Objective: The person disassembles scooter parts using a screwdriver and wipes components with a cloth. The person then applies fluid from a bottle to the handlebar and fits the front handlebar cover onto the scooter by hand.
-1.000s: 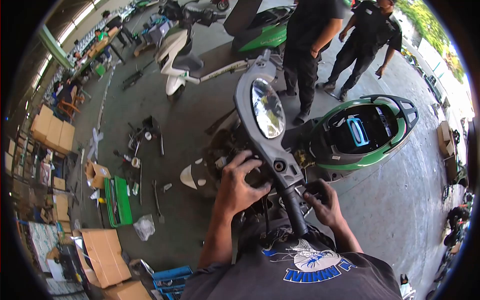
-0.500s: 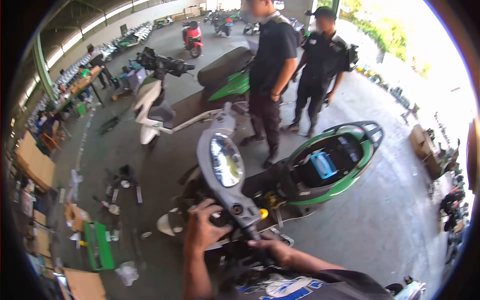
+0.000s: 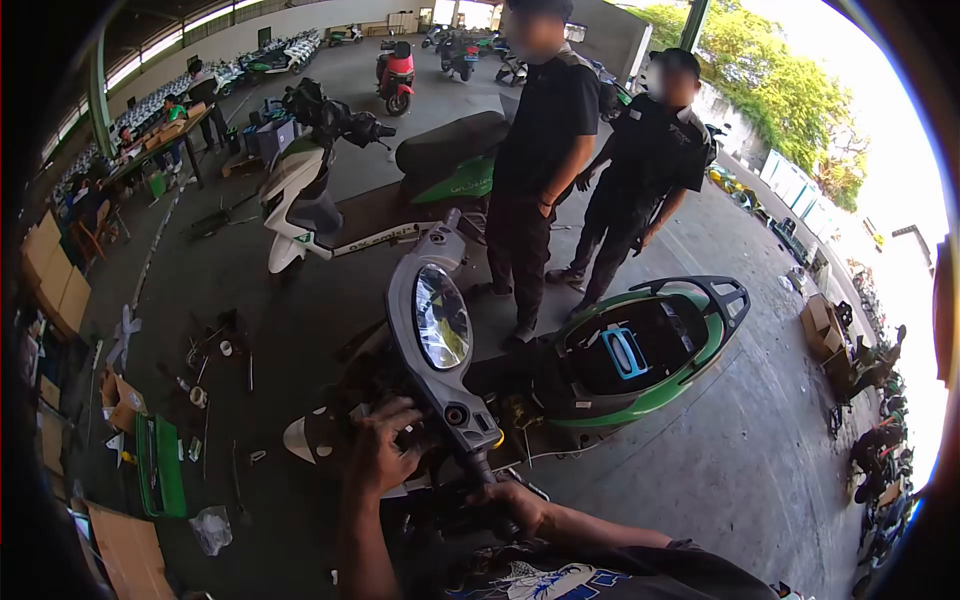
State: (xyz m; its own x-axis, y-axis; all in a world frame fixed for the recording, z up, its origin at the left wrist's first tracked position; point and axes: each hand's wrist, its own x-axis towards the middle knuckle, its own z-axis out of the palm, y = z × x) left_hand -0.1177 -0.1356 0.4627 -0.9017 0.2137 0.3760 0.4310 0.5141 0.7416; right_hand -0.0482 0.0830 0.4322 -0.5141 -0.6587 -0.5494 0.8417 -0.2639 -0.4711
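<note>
A scooter's grey handlebar cover [image 3: 408, 335] with an oval glossy display [image 3: 442, 315] stands tilted before me. My right hand [image 3: 515, 507] is closed round the black handlebar grip [image 3: 480, 470] at its near end. Beside the cover's left edge, my left hand [image 3: 385, 450] has its fingers bent and spread, thumb apart from them, and holds nothing that I can see. The front of the scooter below that hand is dark and partly hidden. Farther right, its green rear body [image 3: 655, 400] has an open seat compartment with a blue-framed object [image 3: 624, 353] inside.
Two people in dark shirts [image 3: 548, 120] [image 3: 655, 150] stand beyond the scooter. A white-and-green scooter [image 3: 300, 210] is parked behind. On the floor at left lie a green toolbox [image 3: 160, 465], a plastic bag [image 3: 211, 530] and loose parts. Boxes [image 3: 820, 325] and parts line the right side.
The view has shifted, so the handlebar and hands appear slightly farther left. Both hands keep much the same places at the handlebar. The person at right now leans toward the scooter.
</note>
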